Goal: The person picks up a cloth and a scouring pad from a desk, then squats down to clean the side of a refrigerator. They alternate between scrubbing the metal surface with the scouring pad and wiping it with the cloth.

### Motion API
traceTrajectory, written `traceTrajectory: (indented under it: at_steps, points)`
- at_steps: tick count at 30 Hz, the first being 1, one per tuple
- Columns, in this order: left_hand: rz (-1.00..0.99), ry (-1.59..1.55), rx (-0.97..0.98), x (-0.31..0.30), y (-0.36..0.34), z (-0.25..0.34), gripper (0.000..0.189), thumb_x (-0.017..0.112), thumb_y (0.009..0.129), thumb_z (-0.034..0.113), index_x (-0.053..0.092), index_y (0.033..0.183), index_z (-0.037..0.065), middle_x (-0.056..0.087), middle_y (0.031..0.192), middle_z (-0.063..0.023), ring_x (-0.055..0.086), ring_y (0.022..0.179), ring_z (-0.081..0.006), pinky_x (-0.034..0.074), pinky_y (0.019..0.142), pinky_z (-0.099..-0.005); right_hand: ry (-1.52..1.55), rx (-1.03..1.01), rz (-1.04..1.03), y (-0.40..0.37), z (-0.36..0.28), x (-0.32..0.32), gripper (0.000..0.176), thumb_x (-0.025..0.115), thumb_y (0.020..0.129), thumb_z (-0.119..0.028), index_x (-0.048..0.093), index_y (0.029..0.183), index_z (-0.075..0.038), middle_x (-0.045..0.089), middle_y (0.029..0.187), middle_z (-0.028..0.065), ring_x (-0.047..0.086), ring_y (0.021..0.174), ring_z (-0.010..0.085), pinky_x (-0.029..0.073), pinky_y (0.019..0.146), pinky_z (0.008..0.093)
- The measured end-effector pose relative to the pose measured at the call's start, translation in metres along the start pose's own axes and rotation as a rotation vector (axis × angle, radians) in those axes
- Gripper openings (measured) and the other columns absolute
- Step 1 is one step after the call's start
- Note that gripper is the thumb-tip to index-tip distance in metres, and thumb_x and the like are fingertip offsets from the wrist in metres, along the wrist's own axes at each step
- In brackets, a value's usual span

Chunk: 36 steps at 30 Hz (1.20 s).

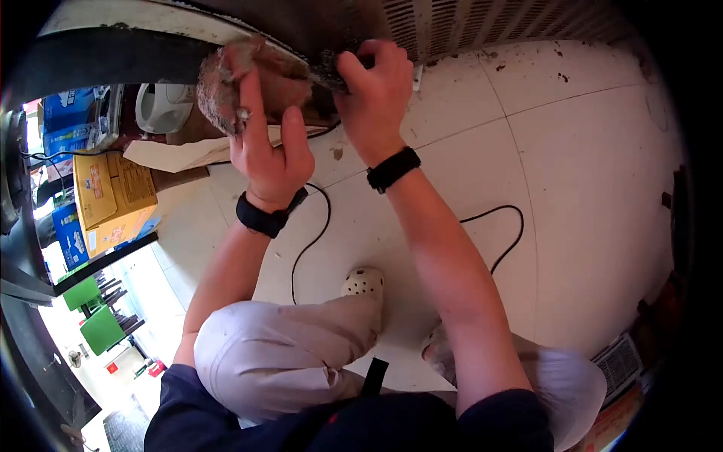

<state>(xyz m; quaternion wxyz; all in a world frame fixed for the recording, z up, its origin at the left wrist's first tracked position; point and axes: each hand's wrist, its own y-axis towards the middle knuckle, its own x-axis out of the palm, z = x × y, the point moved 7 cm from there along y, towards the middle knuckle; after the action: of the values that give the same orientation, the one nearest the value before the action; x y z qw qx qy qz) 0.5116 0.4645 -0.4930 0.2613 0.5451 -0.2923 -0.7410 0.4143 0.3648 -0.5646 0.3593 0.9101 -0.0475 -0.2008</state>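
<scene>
My left hand (271, 151) is at the upper middle of the head view, its fingers against a dirty reddish-grey cloth (226, 87); forefinger and thumb are spread apart. To its right, my right hand (375, 98) is curled with its fingertips round a dark, rough pad (328, 74). The pad touches the lower edge of a dark metal appliance (331, 22) with a slotted panel (482, 22). Both wrists wear black bands. The far side of the cloth is hidden.
A black cable (328, 215) curls over the tiled floor (467, 158), which has dark debris near the appliance. On the left are a yellow carton (113, 197), blue boxes (69, 233) and a white plastic jug (162, 107). My shoe (364, 282) is below.
</scene>
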Motion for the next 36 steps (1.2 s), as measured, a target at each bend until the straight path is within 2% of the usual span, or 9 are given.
traceTrajectory:
  at_steps: [4, 7, 11, 16, 21, 27, 29, 33, 36]
  points:
    - [0.014, 0.002, 0.063, 0.000, -0.003, 0.001, 0.057, 0.060, 0.088, 0.008, 0.046, 0.139, -0.014, 0.055, 0.135, -0.0296, 0.053, 0.128, -0.0445, 0.041, 0.108, -0.0433, 0.041, -0.130, 0.101, 0.035, -0.019, -0.016, 0.024, 0.069, 0.065, -0.007, 0.062, 0.083, -0.022, 0.054, 0.095, 0.0060, 0.052, 0.089, 0.0296, 0.037, 0.070, 0.0407]
    - [0.022, -0.039, 0.045, 0.002, 0.002, 0.003, 0.057, 0.061, 0.088, 0.008, 0.046, 0.139, -0.015, 0.055, 0.135, -0.0299, 0.052, 0.129, -0.0441, 0.040, 0.108, -0.0434, -0.051, -0.090, 0.032, 0.010, -0.009, -0.003, 0.021, 0.069, 0.066, -0.009, 0.062, 0.082, -0.022, 0.054, 0.095, 0.0054, 0.053, 0.090, 0.0287, 0.036, 0.070, 0.0405]
    - [-0.001, -0.013, -0.021, 0.006, -0.005, -0.005, 0.055, 0.059, 0.090, 0.009, 0.046, 0.141, -0.008, 0.060, 0.131, -0.0253, 0.059, 0.117, -0.0362, 0.045, 0.100, -0.0402, 0.000, -0.092, 0.081, 0.017, -0.014, -0.008, 0.015, 0.065, 0.071, -0.011, 0.062, 0.080, -0.022, 0.054, 0.093, 0.0036, 0.053, 0.087, 0.0263, 0.036, 0.073, 0.0398]
    - [-0.048, 0.040, -0.133, 0.004, -0.013, -0.002, 0.056, 0.059, 0.090, 0.006, 0.045, 0.142, -0.010, 0.061, 0.128, -0.0258, 0.063, 0.112, -0.0365, 0.048, 0.097, -0.0386, -0.005, -0.138, 0.155, 0.040, -0.040, -0.023, 0.015, 0.066, 0.070, -0.013, 0.062, 0.079, -0.023, 0.054, 0.094, 0.0023, 0.053, 0.090, 0.0249, 0.036, 0.075, 0.0382]
    - [0.030, -0.002, -0.019, 0.004, -0.004, 0.004, 0.057, 0.059, 0.090, 0.006, 0.044, 0.142, -0.010, 0.061, 0.129, -0.0263, 0.064, 0.110, -0.0373, 0.048, 0.097, -0.0392, -0.059, -0.038, 0.064, 0.023, -0.015, -0.012, 0.017, 0.067, 0.068, -0.011, 0.063, 0.081, -0.022, 0.054, 0.093, 0.0024, 0.053, 0.093, 0.0266, 0.036, 0.079, 0.0407]
    - [-0.030, -0.042, -0.025, -0.003, -0.015, 0.010, 0.055, 0.058, 0.090, 0.006, 0.045, 0.141, -0.011, 0.061, 0.127, -0.0273, 0.064, 0.112, -0.0376, 0.049, 0.096, -0.0408, -0.025, -0.141, 0.231, 0.061, -0.047, -0.027, 0.015, 0.066, 0.072, -0.017, 0.063, 0.082, -0.027, 0.054, 0.094, 0.0025, 0.052, 0.090, 0.0265, 0.036, 0.078, 0.0414]
    - [-0.090, -0.044, -0.121, 0.001, -0.017, 0.002, 0.056, 0.060, 0.085, 0.005, 0.048, 0.136, -0.016, 0.054, 0.135, -0.0326, 0.053, 0.125, -0.0466, 0.041, 0.107, -0.0449, -0.044, -0.071, 0.086, 0.032, -0.028, -0.013, 0.018, 0.068, 0.070, -0.014, 0.063, 0.083, -0.024, 0.054, 0.096, 0.0040, 0.053, 0.094, 0.0281, 0.036, 0.079, 0.0414]
    - [-0.064, -0.040, -0.060, 0.008, -0.018, -0.004, 0.057, 0.061, 0.085, 0.006, 0.048, 0.136, -0.014, 0.053, 0.137, -0.0301, 0.048, 0.129, -0.0475, 0.035, 0.110, -0.0506, -0.109, 0.067, -0.054, -0.003, 0.000, 0.001, 0.028, 0.072, 0.064, -0.007, 0.062, 0.087, -0.020, 0.055, 0.100, 0.0059, 0.053, 0.097, 0.0304, 0.037, 0.082, 0.0413]
    - [-0.138, -0.022, -0.076, 0.011, -0.033, -0.012, 0.059, 0.061, 0.086, 0.009, 0.047, 0.140, -0.011, 0.052, 0.141, -0.0266, 0.045, 0.132, -0.0465, 0.031, 0.112, -0.0528, -0.034, 0.005, 0.010, 0.018, -0.019, -0.007, 0.034, 0.075, 0.059, -0.005, 0.061, 0.086, -0.020, 0.054, 0.099, 0.0057, 0.053, 0.095, 0.0299, 0.038, 0.081, 0.0409]
